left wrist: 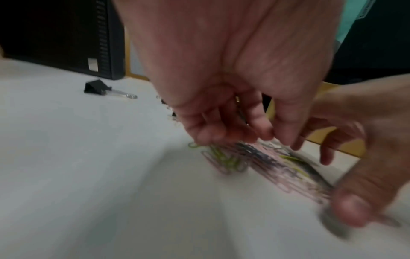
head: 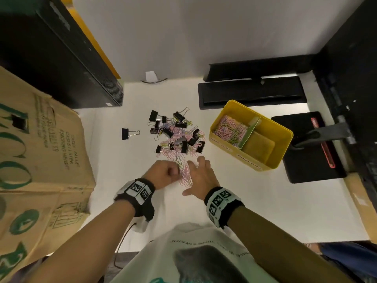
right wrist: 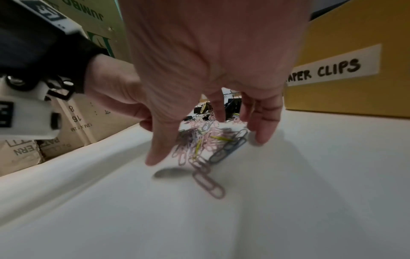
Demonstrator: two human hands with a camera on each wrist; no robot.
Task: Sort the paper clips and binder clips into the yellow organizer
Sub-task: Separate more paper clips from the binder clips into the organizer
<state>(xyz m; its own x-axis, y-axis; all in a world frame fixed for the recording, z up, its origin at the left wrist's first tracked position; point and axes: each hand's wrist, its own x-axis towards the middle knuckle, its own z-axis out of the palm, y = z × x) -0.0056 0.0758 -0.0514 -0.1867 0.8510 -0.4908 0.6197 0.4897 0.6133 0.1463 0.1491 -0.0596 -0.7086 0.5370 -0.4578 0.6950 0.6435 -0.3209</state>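
Surface (head: 255,201): white, carrying all items listed.
Organizer (head: 284,148): yellow, right of centre, split by a divider; its left compartment holds paper clips, its right compartment shows only bare yellow floor. A label reading "PAPER CLIPS" sits on its near wall in the right wrist view.
Pile (head: 177,135): black binder clips mixed with pink, green and purple paper clips, centre of the surface, left of the organizer and apart from it.
Stray clip (head: 128,133): one black binder clip lying alone, left of the pile.
Near clips (head: 186,174): a loose bunch of paper clips, mostly pink, on the surface at the near edge of the pile, between the two hands.
Left hand (head: 163,176): fingers (left wrist: 213,129) curled, tips down at the left side of the near clips; whether any clip is pinched cannot be told through the blur.
Right hand (head: 201,176): fingers (right wrist: 264,122) spread and nearly straight, cupped over the right side of the near clips, grasping nothing.
Box (head: 36,160): brown cardboard with green print, far left.
Trays (head: 251,94): black, flat, far of the organizer.
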